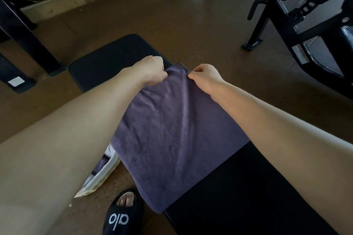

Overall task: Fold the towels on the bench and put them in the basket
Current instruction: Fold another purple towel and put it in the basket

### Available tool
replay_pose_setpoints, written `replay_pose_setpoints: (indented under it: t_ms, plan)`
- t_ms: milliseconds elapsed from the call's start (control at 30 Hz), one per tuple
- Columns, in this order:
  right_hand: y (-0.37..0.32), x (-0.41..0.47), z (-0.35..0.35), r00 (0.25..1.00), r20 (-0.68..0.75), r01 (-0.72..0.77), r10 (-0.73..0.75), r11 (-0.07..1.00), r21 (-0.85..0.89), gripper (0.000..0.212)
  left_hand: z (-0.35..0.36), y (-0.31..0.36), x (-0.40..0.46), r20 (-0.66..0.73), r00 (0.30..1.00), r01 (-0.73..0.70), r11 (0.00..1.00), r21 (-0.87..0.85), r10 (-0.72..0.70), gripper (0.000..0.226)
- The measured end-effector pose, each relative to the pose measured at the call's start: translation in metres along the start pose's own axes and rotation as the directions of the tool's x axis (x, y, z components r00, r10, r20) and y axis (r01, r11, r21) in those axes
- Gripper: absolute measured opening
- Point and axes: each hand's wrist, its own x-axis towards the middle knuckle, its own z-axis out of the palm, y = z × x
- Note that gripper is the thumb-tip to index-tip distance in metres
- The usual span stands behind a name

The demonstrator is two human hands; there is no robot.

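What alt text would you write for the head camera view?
Both hands, left hand and right hand, pinch the far edge of a purple towel spread across a black bench. A white basket stands on the floor beside it.

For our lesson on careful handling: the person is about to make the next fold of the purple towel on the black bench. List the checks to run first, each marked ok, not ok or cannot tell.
1. Left hand pinches a far corner of the purple terry towel: ok.
2. Right hand pinches the other far corner: ok.
3. Towel lies on the black padded bench: ok, though its left edge overhangs.
4. Towel surface smooth: not ok, a lengthwise crease shows.
5. White basket within reach on the floor at left: cannot tell, mostly hidden by the arm.
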Motion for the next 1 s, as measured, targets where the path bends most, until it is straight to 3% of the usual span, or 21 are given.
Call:
replay_pose_setpoints:
  t_ms: [267,433,667,733,800,900,1000]
  plan:
    - [0.003,0.001,0.002,0.999,-0.04,0.023,-0.027,0.996,-0.09,0.011,0.0,-0.006,0.0,-0.007,1.0,-0.023,0.998,-0.053,0.022,0.021]
    - [0.006,-0.005,0.006,0.987,-0.06,0.134,-0.15,0.966,-0.22,0.015,0.002,-0.018,0.007,-0.055,0.998,-0.039,0.992,-0.119,0.033,0.011]
    - [0.005,-0.017,0.012,0.966,-0.103,0.177,-0.239,0.892,-0.415,0.021,0.021,-0.024,0.003,-0.208,0.967,-0.135,0.988,0.074,0.148,0.016]
    - [0.006,-0.023,0.015,0.932,-0.151,0.202,-0.331,0.816,-0.541,0.026,0.029,-0.025,0.002,-0.243,0.955,-0.135,0.977,0.164,0.173,0.016]
    - [0.005,-0.035,0.016,0.872,-0.161,0.253,-0.462,0.707,-0.66,0.033,0.034,-0.024,-0.006,-0.298,0.935,-0.109,0.956,0.272,0.192,0.032]
    - [0.001,-0.066,0.022,0.832,-0.072,0.369,-0.549,0.647,-0.667,0.04,0.045,-0.017,-0.042,-0.402,0.864,-0.191,0.936,0.294,0.303,0.049]
    - [0.008,-0.094,0.036,0.881,0.087,0.399,-0.466,0.632,-0.664,0.053,0.071,-0.018,-0.089,-0.251,0.889,-0.347,0.92,0.181,0.384,0.057]
